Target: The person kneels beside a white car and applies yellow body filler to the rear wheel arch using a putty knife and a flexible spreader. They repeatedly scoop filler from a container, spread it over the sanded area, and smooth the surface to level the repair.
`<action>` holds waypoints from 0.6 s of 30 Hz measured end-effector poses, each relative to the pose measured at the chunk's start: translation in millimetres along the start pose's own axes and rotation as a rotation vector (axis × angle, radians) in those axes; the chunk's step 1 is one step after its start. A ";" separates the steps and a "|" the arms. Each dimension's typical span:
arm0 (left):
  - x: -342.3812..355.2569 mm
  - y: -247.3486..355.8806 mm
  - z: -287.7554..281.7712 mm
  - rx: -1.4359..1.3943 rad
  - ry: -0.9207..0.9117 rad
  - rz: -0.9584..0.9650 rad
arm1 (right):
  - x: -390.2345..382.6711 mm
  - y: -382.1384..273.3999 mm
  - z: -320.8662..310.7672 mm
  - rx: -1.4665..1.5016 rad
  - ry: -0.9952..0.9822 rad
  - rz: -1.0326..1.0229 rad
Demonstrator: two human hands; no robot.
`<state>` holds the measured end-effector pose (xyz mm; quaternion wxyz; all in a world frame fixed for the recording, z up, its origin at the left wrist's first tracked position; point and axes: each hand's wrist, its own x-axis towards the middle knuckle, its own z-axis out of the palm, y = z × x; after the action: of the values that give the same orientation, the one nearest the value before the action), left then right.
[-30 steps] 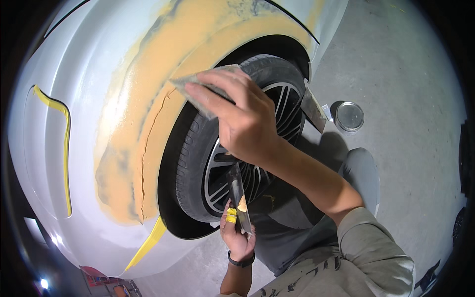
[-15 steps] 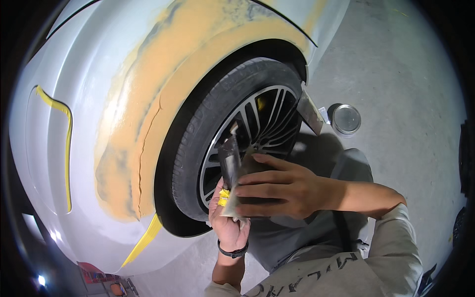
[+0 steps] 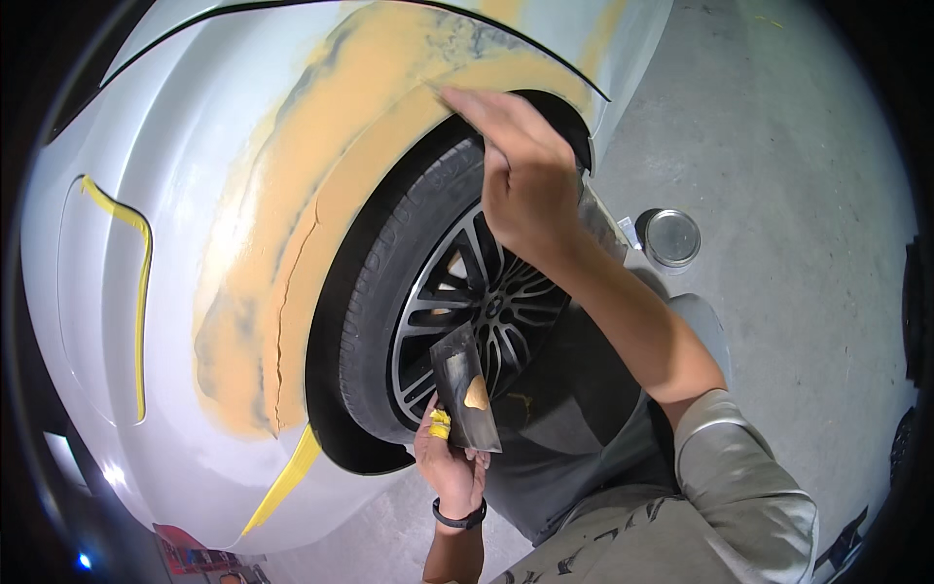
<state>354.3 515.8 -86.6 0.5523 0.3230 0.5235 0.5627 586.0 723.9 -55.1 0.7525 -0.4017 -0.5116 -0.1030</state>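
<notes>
My left hand [image 3: 452, 474] grips a dark flat metal putty plate [image 3: 472, 428] in front of the wheel. A small blob of tan filler [image 3: 476, 393] lies on the plate, and crumpled yellow tape [image 3: 440, 423] is at my thumb. Above the wheel arch, my right hand [image 3: 530, 175] has its fingers pressed together on a thin putty spreader [image 3: 434, 90]. Only a sliver of that spreader shows; its edge meets the tan filler coat [image 3: 370, 165] on the white car's fender [image 3: 165, 263]. A rough crack-like line [image 3: 281, 331] runs down the coat's lower part.
A black tyre [image 3: 375, 311] and spoked wheel [image 3: 494, 307] fill the arch. Yellow tape strips [image 3: 282, 482] mark the bodywork at left and below. A round tin [image 3: 672, 238] stands on the grey floor [image 3: 778, 195] at right, near a flat panel [image 3: 605, 226] by the tyre.
My right hand has risen from over the plate to the top of the wheel arch. The plate's face and its filler blob are now uncovered. My left hand stays nearly in place.
</notes>
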 end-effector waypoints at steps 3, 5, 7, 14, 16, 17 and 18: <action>-7.8 -0.4 -16.1 0.024 -0.030 0.006 | 8.3 1.2 18.9 -0.023 0.087 0.045; -11.1 -3.3 -27.9 -0.021 -0.071 0.024 | 6.2 -2.5 25.8 -0.016 0.109 0.134; -13.3 -7.2 -39.8 -0.017 -0.007 0.013 | 0.1 -12.2 31.6 -0.061 0.098 0.056; -18.0 -14.8 -72.0 -0.126 -0.050 0.035 | -30.3 -65.9 50.3 0.003 0.040 -0.179; -19.0 -15.7 -74.1 -0.129 -0.030 0.054 | -37.8 -78.3 55.4 -0.001 0.046 -0.197; -19.8 -16.1 -73.9 -0.090 0.052 0.036 | -41.8 -84.7 56.8 -0.004 0.044 -0.212; -20.3 -16.3 -73.2 -0.083 0.074 0.045 | -45.9 -91.3 57.2 -0.010 0.000 -0.191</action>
<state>293.7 476.8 -115.4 0.5327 0.2906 0.5123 0.6077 474.1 692.9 -39.9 0.7374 -0.3549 -0.5468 -0.1769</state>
